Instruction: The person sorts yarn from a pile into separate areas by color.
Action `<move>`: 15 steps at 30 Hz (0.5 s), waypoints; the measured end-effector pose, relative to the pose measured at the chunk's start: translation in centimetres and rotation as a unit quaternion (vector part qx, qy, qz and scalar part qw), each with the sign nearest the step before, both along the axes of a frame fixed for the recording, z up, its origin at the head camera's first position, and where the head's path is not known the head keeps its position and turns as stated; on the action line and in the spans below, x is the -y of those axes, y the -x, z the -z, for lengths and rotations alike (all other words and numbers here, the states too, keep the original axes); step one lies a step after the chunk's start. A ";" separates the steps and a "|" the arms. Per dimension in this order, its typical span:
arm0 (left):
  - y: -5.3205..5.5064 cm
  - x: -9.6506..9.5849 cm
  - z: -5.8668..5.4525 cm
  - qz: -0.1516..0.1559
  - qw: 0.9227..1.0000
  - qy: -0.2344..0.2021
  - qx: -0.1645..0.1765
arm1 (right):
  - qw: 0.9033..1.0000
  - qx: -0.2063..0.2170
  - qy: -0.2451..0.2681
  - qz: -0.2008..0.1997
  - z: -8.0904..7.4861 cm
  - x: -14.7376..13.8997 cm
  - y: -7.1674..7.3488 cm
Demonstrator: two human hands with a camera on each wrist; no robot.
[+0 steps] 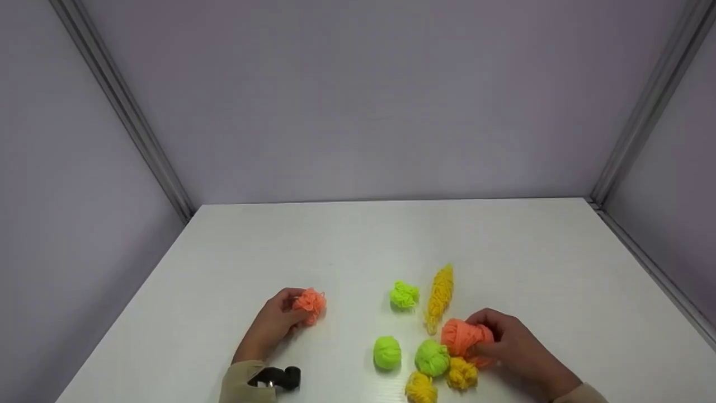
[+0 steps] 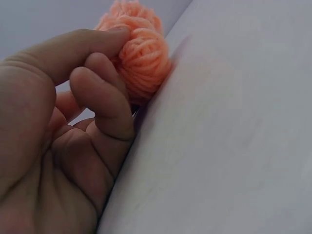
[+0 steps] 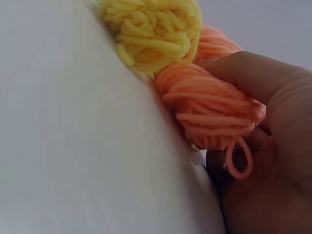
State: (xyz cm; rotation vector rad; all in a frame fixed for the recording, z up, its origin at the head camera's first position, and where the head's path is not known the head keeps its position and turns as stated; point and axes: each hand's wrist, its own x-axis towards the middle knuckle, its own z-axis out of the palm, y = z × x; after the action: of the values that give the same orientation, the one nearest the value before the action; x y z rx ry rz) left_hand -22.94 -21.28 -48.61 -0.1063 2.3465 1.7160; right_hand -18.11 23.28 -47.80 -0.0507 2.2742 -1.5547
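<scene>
head view: work is seemingly at an early stage, one orange yarn ball (image 1: 311, 305) sitting apart at left, green balls (image 1: 387, 353) and yellow bundles (image 1: 441, 294) lying mixed at right. the left hand (image 1: 275, 320) is pinching that ball; the right hand (image 1: 517, 346) is grasping orange yarn (image 1: 460, 336) beside the others, thumb and fingers curling around it.

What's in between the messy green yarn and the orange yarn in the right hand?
The near end of the long yellow yarn. The head view shows it between the messy green yarn and the orange yarn in the right hand.
</scene>
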 end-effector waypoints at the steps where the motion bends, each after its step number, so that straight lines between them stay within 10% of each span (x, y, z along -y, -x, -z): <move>1: 0.0 -0.1 0.0 0.000 1.000 0.000 -0.002 | 1.000 -0.002 -0.001 0.003 0.0 -0.1 0.0; 15: 1.0 -1.8 -1.2 0.006 1.000 0.003 -0.028 | 0.997 -0.033 -0.027 0.064 -1.6 -1.5 -0.1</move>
State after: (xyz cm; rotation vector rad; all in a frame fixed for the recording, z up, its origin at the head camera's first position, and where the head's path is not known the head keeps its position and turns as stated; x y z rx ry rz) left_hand -23.91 -19.46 -47.42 -0.0458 2.3873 1.7267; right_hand -17.97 24.77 -46.22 0.0603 2.4125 -1.5764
